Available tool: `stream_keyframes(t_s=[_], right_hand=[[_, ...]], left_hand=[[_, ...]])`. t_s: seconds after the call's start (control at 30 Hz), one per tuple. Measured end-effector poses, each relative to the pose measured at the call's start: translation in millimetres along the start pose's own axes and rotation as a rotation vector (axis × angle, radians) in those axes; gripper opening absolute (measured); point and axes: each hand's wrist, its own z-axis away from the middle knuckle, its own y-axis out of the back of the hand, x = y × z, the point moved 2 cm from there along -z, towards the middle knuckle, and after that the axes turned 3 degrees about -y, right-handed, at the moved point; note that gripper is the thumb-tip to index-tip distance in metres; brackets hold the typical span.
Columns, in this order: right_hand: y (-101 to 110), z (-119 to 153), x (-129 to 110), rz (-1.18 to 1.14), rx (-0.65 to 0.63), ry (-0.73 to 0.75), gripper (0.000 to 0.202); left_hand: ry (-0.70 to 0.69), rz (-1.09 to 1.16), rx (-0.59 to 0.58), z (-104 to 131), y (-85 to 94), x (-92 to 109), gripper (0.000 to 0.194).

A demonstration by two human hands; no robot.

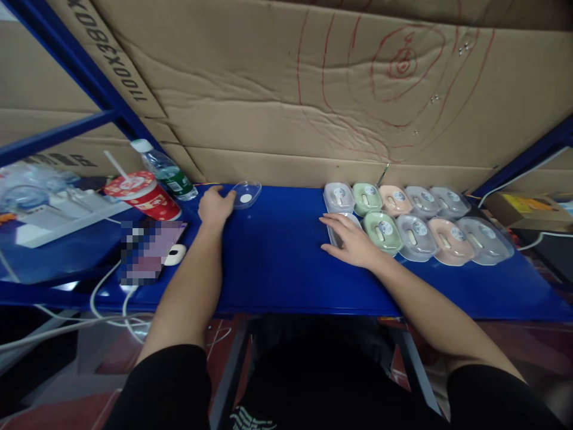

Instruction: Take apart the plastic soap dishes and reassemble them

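My left hand [215, 206] is at the left part of the blue table, its thumb and fingers apart, the thumb touching or very close to the edge of a clear lid [248, 196] with a white round label. Farther right, my right hand [348, 239] rests with spread fingers over a grey container [336, 226] at the near left end of two rows. Beside it sit a green container [382, 233], a grey one [417, 237] and a pink one [451, 240], all with clear lids. Behind them stands the second row, starting with a grey container [339, 197].
On the left stand a red paper cup [156, 200] with a straw, a water bottle [172, 173], a phone [154, 251], a white earphone case [175, 254] and a power strip [76, 218] with cables. Cardboard [250, 89] rises behind the table [286, 275].
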Motion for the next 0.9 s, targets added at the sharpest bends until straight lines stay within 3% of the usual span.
stream_keyframes(t_s=[0.07, 0.13, 0.23, 0.3, 0.43, 0.63, 0.73, 0.9], right_hand=[[1, 0, 0, 0.016, -0.008, 0.001, 0.063], [3, 0, 0, 0.047, -0.014, 0.003, 0.060], [7, 0, 3, 0.110, -0.021, 0.001, 0.059], [11, 0, 4, 0.135, -0.051, 0.011, 0.059], [24, 1, 5, 0.151, -0.117, 0.018, 0.056], [39, 7, 4, 0.281, -0.194, -0.152, 0.063], [35, 8, -1, 0.330, -0.291, -0.214, 0.070], [21, 8, -9, 0.281, -0.340, -0.150, 0.069]], left_hand=[[0.017, -0.029, 0.073, 8, 2.2, 14, 0.047], [-0.107, -0.027, 0.074, 16, 0.2, 31, 0.042], [-0.305, -0.051, -0.031, 25, -9.7, 47, 0.041], [-0.332, -0.114, -0.145, 27, -17.6, 49, 0.046], [-0.240, -0.256, -0.262, 25, -22.5, 44, 0.053], [-0.103, -0.387, -0.244, 21, -12.3, 39, 0.057], [-0.053, -0.415, -0.210, 19, -8.4, 36, 0.061], [-0.067, -0.422, -0.140, 23, -7.2, 38, 0.064]])
